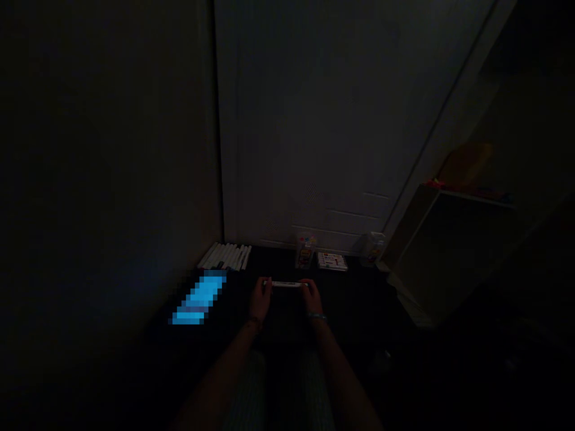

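A slim white marker point(287, 284) is held level between my two hands, over the dark tabletop. Its left end sits in the closed fingers of my left hand point(261, 295). The fingers of my right hand point(311, 295) are closed around the other end. At the back left lies a row of several similar white markers point(228, 256), side by side. Behind the held marker stands a clear container point(305, 252) with a printed label, and to its right is a flat pack of white pieces point(332, 261). Dim light hides fine detail and print.
A glowing, pixelated screen point(200, 299) lies on the left of the dark table point(359, 305). A small pale container point(374, 246) stands at the back right. Beyond the table's right edge is a shelf unit point(413, 224) with an orange object point(467, 164) on top. A grey wall point(314, 120) rises behind.
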Available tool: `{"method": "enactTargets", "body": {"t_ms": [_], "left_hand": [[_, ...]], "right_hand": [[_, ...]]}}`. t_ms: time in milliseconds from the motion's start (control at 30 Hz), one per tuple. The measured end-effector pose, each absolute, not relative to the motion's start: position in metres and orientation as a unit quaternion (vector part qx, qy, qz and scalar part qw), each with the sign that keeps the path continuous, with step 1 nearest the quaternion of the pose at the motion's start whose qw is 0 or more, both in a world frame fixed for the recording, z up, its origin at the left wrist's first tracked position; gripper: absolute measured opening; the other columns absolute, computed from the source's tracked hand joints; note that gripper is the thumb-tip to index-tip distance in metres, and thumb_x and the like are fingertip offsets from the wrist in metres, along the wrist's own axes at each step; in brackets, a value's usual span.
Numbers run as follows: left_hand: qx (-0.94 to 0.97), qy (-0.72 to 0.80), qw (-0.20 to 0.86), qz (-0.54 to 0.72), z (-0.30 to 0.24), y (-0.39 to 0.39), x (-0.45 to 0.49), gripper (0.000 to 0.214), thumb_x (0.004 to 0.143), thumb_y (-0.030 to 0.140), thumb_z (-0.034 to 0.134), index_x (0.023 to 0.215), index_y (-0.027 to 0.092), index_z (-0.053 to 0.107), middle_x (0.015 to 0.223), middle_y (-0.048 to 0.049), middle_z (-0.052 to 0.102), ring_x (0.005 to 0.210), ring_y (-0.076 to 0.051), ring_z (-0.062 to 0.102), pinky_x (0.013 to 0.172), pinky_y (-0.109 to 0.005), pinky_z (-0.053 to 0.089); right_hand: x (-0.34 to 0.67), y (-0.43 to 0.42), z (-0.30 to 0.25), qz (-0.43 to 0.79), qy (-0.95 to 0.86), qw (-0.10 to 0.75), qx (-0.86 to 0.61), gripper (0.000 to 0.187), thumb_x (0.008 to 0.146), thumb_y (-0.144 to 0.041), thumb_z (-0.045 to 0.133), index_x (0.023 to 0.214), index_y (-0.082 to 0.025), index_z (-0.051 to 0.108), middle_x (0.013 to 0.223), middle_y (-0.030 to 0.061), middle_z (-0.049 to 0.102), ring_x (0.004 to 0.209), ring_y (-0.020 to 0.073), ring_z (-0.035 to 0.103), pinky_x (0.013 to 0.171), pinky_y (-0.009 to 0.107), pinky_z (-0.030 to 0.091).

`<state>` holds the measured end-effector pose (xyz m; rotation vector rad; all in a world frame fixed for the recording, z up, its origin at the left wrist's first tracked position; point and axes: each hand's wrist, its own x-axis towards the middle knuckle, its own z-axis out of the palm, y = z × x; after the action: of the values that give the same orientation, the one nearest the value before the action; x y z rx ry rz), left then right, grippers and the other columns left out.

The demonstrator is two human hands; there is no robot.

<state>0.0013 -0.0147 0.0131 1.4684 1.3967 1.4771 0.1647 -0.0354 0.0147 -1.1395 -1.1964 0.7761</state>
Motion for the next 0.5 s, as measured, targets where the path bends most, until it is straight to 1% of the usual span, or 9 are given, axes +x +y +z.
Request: {"method": "enactTargets", "body": {"t_ms": [233,433,500], "left_hand": [[0.558,0.543,0.305,0.548,0.0162,-0.0159,0.0018,0.031,0.078,0.047,0.035,0.084,0.020,0.050,0.059,0.0043,0.050,0.052,-0.010,0.046,0.051,-0.020,0.035],[0.562,0.561,0.292,0.533,0.0178,-0.0169,0.0023,0.029,0.078,0.045,0.035,0.081,0.021,0.050,0.061,0.0033,0.051,0.054,-0.011,0.048,0.053,-0.021,0.036],[0.568,0.559,0.295,0.527,0.0188,-0.0180,0.0023,0.029,0.078,0.046,0.036,0.081,0.021,0.050,0.061,0.0034,0.052,0.056,-0.012,0.049,0.054,-0.022,0.036]], "right_hand": [[0.1616,-0.0300,0.0087,0.315,-0.507,0.612,-0.518,0.029,0.075,-0.044,0.046,0.084,-0.019,0.057,0.064,-0.0028,0.052,0.060,0.0120,0.047,0.056,0.021,0.037],[0.1617,-0.0297,0.0079,0.291,-0.514,0.621,-0.516,0.027,0.075,-0.043,0.045,0.084,-0.020,0.057,0.075,-0.0011,0.057,0.073,0.0142,0.050,0.068,0.023,0.039],[0.1622,-0.0300,0.0086,0.290,-0.516,0.619,-0.516,0.026,0.075,-0.042,0.045,0.083,-0.020,0.057,0.076,-0.0010,0.058,0.074,0.0146,0.051,0.069,0.024,0.039]]}}
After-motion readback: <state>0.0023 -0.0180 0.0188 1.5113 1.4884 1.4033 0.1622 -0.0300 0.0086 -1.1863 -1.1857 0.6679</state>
